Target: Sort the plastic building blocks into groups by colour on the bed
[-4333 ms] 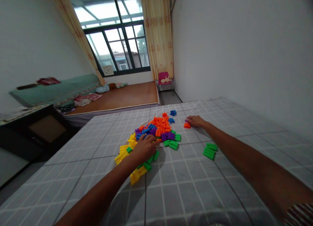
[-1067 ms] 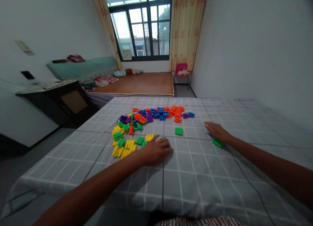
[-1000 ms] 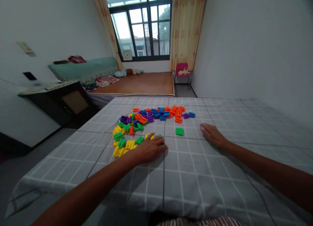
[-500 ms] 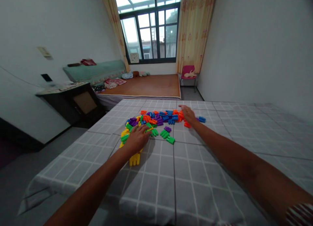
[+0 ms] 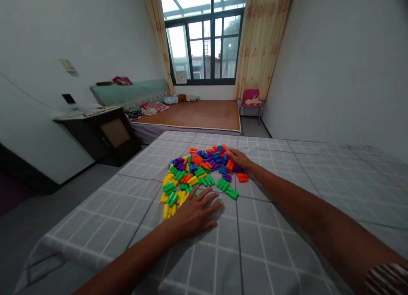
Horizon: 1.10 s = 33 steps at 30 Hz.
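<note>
A heap of small plastic blocks in yellow, green, blue, purple and orange lies on the table. My left hand [image 5: 200, 211] is spread out low over the cloth at the heap's near right side. Its fingertips are close to the yellow blocks [image 5: 181, 197], and nothing is in it. At the heap's far right, my right hand [image 5: 239, 158] rests against orange blocks [image 5: 230, 164] and purple ones, its visible fingers stretched out and some hidden. Two green blocks [image 5: 232, 193] and an orange block [image 5: 242, 177] lie at the heap's right edge.
A grey checked cloth [image 5: 287, 244] covers the table. Beyond it is a bed [image 5: 204, 114] with a brown mat. A dark cabinet [image 5: 111, 135] stands at the left, and a pink chair [image 5: 251, 95] is near the window.
My right hand has moved left, sweeping orange, blue and purple blocks toward the heap. My left hand has come off the green blocks, nearer to me and to the right. The view has shifted slightly.
</note>
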Each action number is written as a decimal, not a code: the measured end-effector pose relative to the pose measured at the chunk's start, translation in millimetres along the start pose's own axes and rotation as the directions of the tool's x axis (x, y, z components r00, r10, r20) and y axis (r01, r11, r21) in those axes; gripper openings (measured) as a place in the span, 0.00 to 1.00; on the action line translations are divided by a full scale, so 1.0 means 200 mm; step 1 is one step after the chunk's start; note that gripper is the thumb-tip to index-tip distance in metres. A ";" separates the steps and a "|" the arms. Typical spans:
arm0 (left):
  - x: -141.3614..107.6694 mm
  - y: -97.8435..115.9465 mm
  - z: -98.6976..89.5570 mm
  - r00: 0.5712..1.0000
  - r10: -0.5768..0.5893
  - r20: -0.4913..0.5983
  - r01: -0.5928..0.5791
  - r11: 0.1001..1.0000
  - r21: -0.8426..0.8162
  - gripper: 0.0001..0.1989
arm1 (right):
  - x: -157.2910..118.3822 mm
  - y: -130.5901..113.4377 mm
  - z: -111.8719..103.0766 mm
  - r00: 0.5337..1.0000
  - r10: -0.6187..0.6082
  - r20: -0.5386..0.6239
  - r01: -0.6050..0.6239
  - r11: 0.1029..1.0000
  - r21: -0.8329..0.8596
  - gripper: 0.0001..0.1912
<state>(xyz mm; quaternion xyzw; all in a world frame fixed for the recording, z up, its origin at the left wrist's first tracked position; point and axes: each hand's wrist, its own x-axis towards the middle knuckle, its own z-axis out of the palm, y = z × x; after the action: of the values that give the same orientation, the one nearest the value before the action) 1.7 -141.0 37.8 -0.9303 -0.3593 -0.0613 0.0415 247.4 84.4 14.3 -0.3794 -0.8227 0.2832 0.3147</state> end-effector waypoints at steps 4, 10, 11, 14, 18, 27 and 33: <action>0.04 0.02 0.02 0.998 0.055 -0.019 -0.055 0.998 0.025 0.23 | 0.13 -0.08 0.25 0.995 -0.004 -0.103 0.010 0.998 0.058 0.25; 0.11 -0.02 0.02 0.998 0.055 -0.021 -0.053 0.994 0.093 0.19 | 0.22 -0.37 0.44 0.993 -0.086 -0.079 0.101 0.972 0.213 0.30; 0.12 -0.04 0.03 0.999 0.032 -0.024 -0.029 0.994 0.104 0.18 | 0.21 -0.39 0.42 0.992 -0.107 -0.064 0.119 0.965 0.234 0.31; 0.10 -0.12 0.03 0.995 -0.081 -0.057 0.088 0.987 0.135 0.16 | 0.10 -0.35 0.27 0.990 -0.069 -0.122 0.095 0.972 0.217 0.31; 0.08 -0.17 0.02 0.982 -0.165 -0.092 0.176 0.976 0.131 0.16 | -0.18 -0.15 0.12 0.950 0.145 -0.276 -0.146 0.989 0.017 0.28; 0.24 0.00 -0.04 0.998 -0.026 -0.062 0.028 0.999 0.034 0.11 | -0.20 -0.29 0.34 0.983 0.002 -0.183 -0.018 0.996 -0.088 0.27; 0.29 0.29 0.01 0.987 0.154 -0.041 -0.157 0.984 -0.087 0.21 | -0.53 0.01 -0.27 0.949 0.088 -0.304 -0.201 0.910 -0.363 0.31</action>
<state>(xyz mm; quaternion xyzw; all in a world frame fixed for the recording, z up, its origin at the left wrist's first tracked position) 83.5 -146.3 41.3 -0.9552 -0.2817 -0.0899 0.0102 342.2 13.0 15.3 -0.5309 -0.7787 0.0802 0.3245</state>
